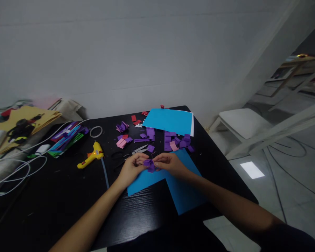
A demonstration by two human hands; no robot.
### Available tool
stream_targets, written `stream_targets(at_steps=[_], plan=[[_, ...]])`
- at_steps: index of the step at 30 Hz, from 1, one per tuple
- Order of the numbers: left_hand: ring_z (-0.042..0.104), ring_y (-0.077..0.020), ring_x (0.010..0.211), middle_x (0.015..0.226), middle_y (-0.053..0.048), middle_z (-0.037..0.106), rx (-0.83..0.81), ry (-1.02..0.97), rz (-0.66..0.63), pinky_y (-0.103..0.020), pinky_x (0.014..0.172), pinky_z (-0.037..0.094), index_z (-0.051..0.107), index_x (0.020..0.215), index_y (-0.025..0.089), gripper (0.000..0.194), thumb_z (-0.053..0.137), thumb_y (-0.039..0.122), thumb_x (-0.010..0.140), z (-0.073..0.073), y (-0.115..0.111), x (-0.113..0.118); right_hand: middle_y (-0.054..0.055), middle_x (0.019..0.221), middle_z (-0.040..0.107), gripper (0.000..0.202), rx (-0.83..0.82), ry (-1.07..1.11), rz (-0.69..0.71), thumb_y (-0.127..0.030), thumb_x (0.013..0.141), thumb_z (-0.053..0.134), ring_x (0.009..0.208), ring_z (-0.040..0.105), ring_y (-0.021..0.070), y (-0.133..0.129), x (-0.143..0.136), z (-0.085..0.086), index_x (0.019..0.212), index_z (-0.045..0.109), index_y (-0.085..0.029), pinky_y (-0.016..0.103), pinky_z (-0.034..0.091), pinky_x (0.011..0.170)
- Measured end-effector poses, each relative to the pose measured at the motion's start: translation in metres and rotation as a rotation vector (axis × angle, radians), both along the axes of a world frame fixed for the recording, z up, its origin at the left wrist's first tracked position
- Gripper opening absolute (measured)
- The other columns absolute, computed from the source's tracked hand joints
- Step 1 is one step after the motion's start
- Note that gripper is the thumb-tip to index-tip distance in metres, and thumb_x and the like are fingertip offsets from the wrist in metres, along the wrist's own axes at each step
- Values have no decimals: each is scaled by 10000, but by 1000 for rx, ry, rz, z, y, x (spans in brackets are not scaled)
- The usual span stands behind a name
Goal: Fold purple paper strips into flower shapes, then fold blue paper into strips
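Observation:
Between my two hands is a small folded piece of purple paper (150, 165), pinched from both sides. My left hand (133, 168) grips its left edge, with the fingers curled. On the other side my right hand (170, 164) holds it between thumb and fingers. Under both hands lie blue paper sheets (185, 196) on the black table. Scissors (139, 149) with their blades apart lie just beyond my left hand. Past my right hand are several purple paper pieces (170, 136) and a pink piece (174, 146).
A yellow glue gun (94, 155) lies left, near a ring of tape (96, 132). Behind stand a purple paper flower (122, 126) and a blue sheet (168, 120) on white paper. Colourful paper packs (68, 138) and white cables (28, 168) crowd the left. A white chair (238, 122) stands right.

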State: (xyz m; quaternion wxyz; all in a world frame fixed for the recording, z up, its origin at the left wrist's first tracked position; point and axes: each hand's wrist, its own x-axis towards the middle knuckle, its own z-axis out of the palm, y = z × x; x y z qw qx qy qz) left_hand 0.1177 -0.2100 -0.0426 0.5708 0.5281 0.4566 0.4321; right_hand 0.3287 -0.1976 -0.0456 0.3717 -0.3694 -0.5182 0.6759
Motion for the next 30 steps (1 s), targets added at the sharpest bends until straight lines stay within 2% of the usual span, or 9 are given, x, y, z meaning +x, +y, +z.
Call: stream_targets(at_steps=[10,13,16,18,20,22,25,28,30], plan=[[678,-153,654,753,-32,745,-32,-16,-29,-270,673,543,697,842,148,265,860,287,684,3,1,0,9,884,788,289,-15,-10,9,-366,668,871,864,756,218,-1,0,0,904,766,-237,367,619,789],[640,-133,595,679,-6,706,-40,-13,-58,-246,621,502,683,820,151,212,820,277,719,5,0,0,4,893,786,217,52,-46,22,-350,722,827,865,754,220,0,2,0,910,757,-265,384,618,799],[606,-121,561,624,16,663,-44,-13,-92,-234,593,465,661,809,152,189,798,260,735,7,-1,1,25,957,776,111,328,-263,-94,-284,839,707,917,733,230,5,11,7,941,744,-261,416,592,859],[592,-114,551,605,27,644,-49,-16,-88,-229,593,449,647,810,153,196,798,253,734,7,-1,2,66,1023,755,169,600,-537,-249,-184,882,614,995,691,260,10,21,12,992,735,-228,453,550,912],[581,-107,546,600,35,632,-57,-16,-72,-225,596,437,643,826,150,211,803,251,731,7,-1,2,118,1086,720,261,796,-830,-355,-92,872,554,1087,621,312,16,32,15,1047,723,-188,498,500,945],[576,-104,546,606,40,626,-65,-16,-52,-226,599,435,654,858,146,230,809,255,728,7,-1,3,167,1130,678,304,866,-1065,-392,-62,854,537,1101,574,354,21,42,15,1089,709,-149,510,487,896],[576,-108,546,597,48,609,-65,-16,-30,-234,606,445,678,889,143,249,817,267,725,8,-1,3,218,1148,639,260,853,-1285,-364,-83,854,549,1074,552,388,23,49,11,1060,707,-110,509,479,817],[591,-120,554,596,38,625,-59,-19,-15,-245,616,462,684,870,146,255,833,277,711,9,-2,3,210,1113,646,179,856,-1315,-353,-95,883,540,1068,552,389,23,49,10,941,706,-132,519,474,820],[602,-128,561,606,23,649,-68,-29,-5,-252,620,473,682,853,145,263,843,296,710,9,-2,3,185,1086,649,169,898,-1189,-372,-99,904,528,1072,563,363,21,45,12,906,687,-155,514,488,852]])
